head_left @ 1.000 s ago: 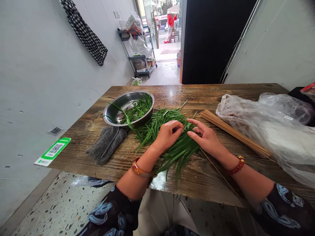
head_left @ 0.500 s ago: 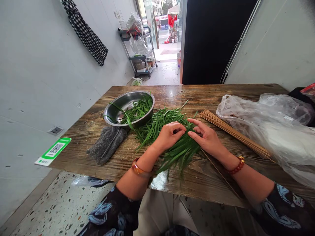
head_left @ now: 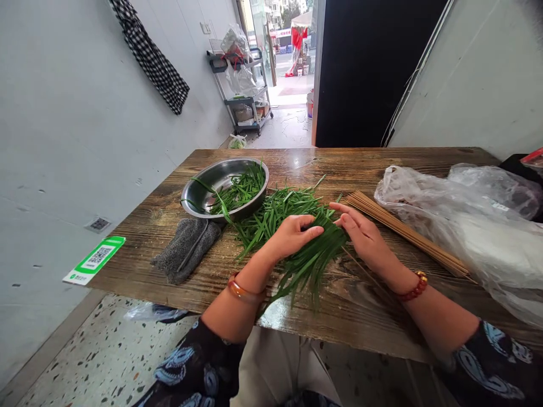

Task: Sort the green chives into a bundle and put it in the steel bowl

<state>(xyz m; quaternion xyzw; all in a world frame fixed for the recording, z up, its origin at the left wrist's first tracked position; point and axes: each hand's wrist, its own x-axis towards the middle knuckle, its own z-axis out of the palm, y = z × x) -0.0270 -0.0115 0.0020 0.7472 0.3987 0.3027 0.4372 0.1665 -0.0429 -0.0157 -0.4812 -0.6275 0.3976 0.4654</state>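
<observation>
A bunch of garlic chives (head_left: pixel 311 257) fans out toward the table's front edge. My left hand (head_left: pixel 292 237) is closed over the bunch, its thumb lying across the leaves. At the bunch's right end is my right hand (head_left: pixel 362 234), its fingers stretched out and the chives touching their inner side. Behind my hands, more loose chives (head_left: pixel 275 215) lie heaped on the wooden table (head_left: pixel 352 316). A thin stick (head_left: pixel 360 263), partly hidden by my right hand and blurred, slants across the table below it.
A steel bowl (head_left: pixel 199 212) holding some chives stands left of the heap, with a dark grey cloth (head_left: pixel 186 249) before it. To the right lie a bundle of thin wooden skewers (head_left: pixel 407 234) and clear plastic bags (head_left: pixel 458 209). A green QR-code card (head_left: pixel 95 260) sits at the left edge.
My left hand has opened from a pinch and now lies over the chives. My right thumb has drawn in toward its fingers against the bunch's end. The view has shifted slightly.
</observation>
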